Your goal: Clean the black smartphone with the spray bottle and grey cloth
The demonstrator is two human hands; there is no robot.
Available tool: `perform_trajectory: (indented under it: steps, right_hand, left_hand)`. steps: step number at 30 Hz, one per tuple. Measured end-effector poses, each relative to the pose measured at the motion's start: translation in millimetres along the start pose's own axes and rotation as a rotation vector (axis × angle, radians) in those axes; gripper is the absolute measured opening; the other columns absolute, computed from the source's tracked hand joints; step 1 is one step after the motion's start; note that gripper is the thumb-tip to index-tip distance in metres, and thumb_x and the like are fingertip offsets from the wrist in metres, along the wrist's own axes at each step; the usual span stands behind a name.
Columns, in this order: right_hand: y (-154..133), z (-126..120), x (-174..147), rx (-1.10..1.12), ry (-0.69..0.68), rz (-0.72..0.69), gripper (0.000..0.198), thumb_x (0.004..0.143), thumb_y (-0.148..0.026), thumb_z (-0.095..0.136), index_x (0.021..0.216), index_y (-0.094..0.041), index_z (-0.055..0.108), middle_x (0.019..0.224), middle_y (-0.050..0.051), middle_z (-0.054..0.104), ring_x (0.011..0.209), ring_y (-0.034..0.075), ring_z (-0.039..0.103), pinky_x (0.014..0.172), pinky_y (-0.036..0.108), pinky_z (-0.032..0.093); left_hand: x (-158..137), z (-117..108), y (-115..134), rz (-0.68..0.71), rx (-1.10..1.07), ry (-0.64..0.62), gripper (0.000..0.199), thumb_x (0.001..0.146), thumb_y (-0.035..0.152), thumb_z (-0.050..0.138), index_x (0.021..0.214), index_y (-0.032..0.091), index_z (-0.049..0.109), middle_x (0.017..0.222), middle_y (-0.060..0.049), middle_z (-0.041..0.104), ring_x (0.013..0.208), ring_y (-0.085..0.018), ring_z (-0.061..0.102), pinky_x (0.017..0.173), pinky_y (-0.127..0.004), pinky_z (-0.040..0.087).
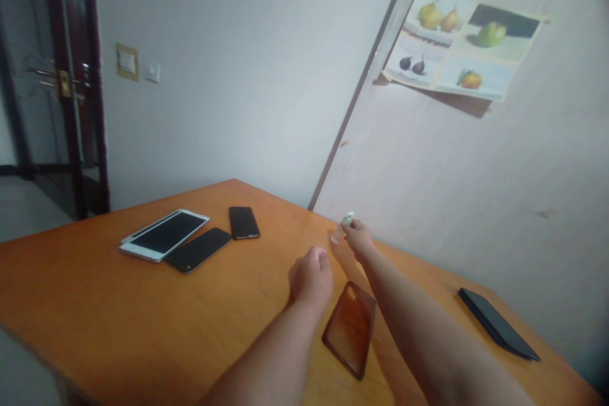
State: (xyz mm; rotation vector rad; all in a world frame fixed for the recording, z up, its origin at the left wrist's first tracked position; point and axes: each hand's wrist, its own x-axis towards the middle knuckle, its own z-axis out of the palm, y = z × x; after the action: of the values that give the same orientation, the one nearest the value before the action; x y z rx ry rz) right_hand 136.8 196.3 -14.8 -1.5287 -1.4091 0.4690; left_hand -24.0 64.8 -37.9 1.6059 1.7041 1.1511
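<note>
My right hand reaches toward the table's far edge by the wall, its fingers pinched on a small clear bottle with a green and white top. My left hand is curled into a fist low over the tabletop, nearer to me and to the left; whatever it may hold is hidden. Between my forearms lies a translucent brown phone case, flat on the wood. The right forearm passes just beside the case's upper right corner.
On the orange wooden table, a white tablet, a dark phone and a smaller black phone lie at left. A dark folded case or notebook lies at right. A fruit poster hangs on the wall.
</note>
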Motion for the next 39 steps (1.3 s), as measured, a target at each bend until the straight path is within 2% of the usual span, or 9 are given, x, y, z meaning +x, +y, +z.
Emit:
perform_trajectory:
  steps: [10,14,18,22,25,27,31,35,39]
  right_hand:
    - [8.8,13.4,-1.0,-0.037,-0.039,0.041,0.041,0.074,-0.052,0.06,0.091,-0.016,0.066,0.081,0.004,0.066,0.077,0.018,0.059,0.063,0.026,0.043]
    - [2.4,10.4,-9.2,0.015,-0.031,0.086,0.054,0.072,-0.054,0.064,0.109,-0.015,0.065,0.095,0.008,0.069,0.082,0.02,0.062,0.067,0.028,0.047]
    - [-7.2,-7.7,-28.5,0.091,0.023,0.122,0.063,0.073,-0.054,0.064,0.123,-0.016,0.06,0.119,0.014,0.065,0.101,0.024,0.062,0.073,0.03,0.05]
    - [-20.2,-42.3,-66.1,0.166,0.011,0.129,0.049,0.076,-0.05,0.062,0.113,-0.017,0.066,0.114,0.012,0.067,0.102,0.024,0.063,0.069,0.028,0.051]
    - [-31.3,-69.1,-108.6,0.203,-0.039,0.139,0.046,0.075,-0.048,0.066,0.108,-0.016,0.069,0.107,0.012,0.07,0.097,0.024,0.066,0.068,0.029,0.052]
    - [-38.4,-82.5,-139.9,0.234,-0.136,0.126,0.048,0.077,-0.051,0.067,0.111,-0.016,0.07,0.107,0.012,0.071,0.096,0.025,0.067,0.072,0.032,0.052]
    - [-52.7,-95.5,-191.6,0.278,-0.243,0.097,0.052,0.081,-0.055,0.066,0.119,-0.02,0.068,0.112,0.012,0.07,0.093,0.025,0.067,0.08,0.039,0.052]
    - [-65.9,-98.4,-216.9,0.343,-0.318,-0.027,0.041,0.089,-0.049,0.06,0.12,-0.023,0.068,0.116,0.007,0.069,0.102,0.024,0.063,0.093,0.04,0.047]
    - [-66.2,-98.6,-224.6,0.464,-0.247,0.006,0.034,0.087,-0.045,0.063,0.11,-0.021,0.069,0.104,0.007,0.071,0.098,0.024,0.063,0.089,0.037,0.049]
  left_hand:
    - [-1.0,2.9,-0.6,0.02,0.018,0.036,0.031,0.096,0.034,0.035,0.102,0.029,0.066,0.102,-0.003,0.075,0.095,-0.023,0.066,0.077,-0.031,0.042]
    - [0.1,6.0,-1.6,0.02,0.015,0.047,0.032,0.096,0.035,0.035,0.101,0.029,0.066,0.101,-0.003,0.075,0.094,-0.023,0.066,0.076,-0.031,0.042]
    - [0.0,5.3,-1.5,0.02,0.003,0.048,0.028,0.095,0.033,0.039,0.1,0.028,0.066,0.101,-0.004,0.075,0.095,-0.023,0.067,0.079,-0.031,0.043]
    - [-1.6,-1.5,7.4,0.004,-0.073,0.033,0.026,0.093,0.03,0.043,0.106,0.028,0.066,0.11,-0.005,0.073,0.102,-0.024,0.066,0.083,-0.032,0.045]
    - [-3.4,-4.1,21.1,-0.012,-0.281,-0.05,0.028,0.093,0.027,0.043,0.111,0.027,0.065,0.111,-0.005,0.073,0.1,-0.021,0.068,0.088,-0.032,0.047]
    - [-7.3,-3.5,31.6,-0.002,-0.501,-0.124,0.033,0.093,0.025,0.042,0.119,0.023,0.062,0.113,-0.008,0.072,0.098,-0.019,0.069,0.089,-0.031,0.049]
    - [-27.8,-0.8,49.4,0.12,-0.838,-0.294,0.045,0.095,0.029,0.041,0.138,0.019,0.049,0.132,-0.013,0.063,0.12,-0.02,0.06,0.101,-0.034,0.046]
    - [-54.2,2.4,57.3,0.285,-0.844,-0.519,0.054,0.099,0.036,0.039,0.151,0.023,0.033,0.15,-0.012,0.047,0.138,-0.022,0.044,0.113,-0.039,0.037]
    - [-64.6,3.1,58.0,0.386,-0.68,-0.556,0.053,0.1,0.038,0.036,0.151,0.024,0.036,0.154,-0.007,0.041,0.143,-0.02,0.036,0.119,-0.039,0.029]
